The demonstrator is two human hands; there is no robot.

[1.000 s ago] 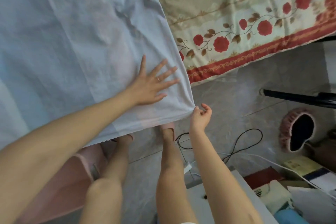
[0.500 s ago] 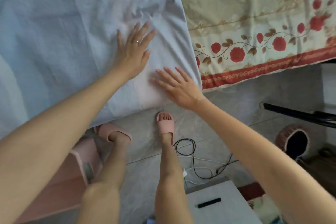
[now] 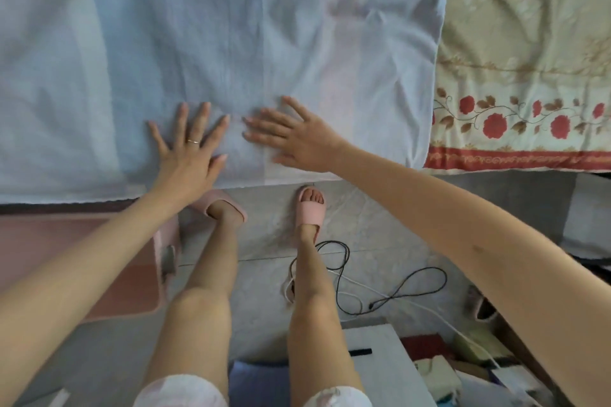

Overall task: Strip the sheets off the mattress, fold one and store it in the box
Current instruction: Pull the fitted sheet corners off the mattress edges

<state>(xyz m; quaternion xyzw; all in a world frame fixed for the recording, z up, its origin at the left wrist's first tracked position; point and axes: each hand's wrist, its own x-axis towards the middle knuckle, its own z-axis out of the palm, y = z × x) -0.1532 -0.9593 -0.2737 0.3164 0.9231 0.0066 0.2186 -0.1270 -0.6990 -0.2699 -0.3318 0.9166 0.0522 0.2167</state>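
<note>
Pressing: you have both palms flat on the pale blue sheet, near its front edge.
Left hand: fingers spread and straight, gripping nothing.
Right hand: fingers straight too, just beside the left.
Sheet: spread over the bed, right edge overlapping the rose-patterned cover.
Pink box: on the floor, under your left arm.

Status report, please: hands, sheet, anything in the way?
Left hand and right hand open, flat on blue sheet. Sheet spread beside floral blanket. Black cable loose on floor.
</note>
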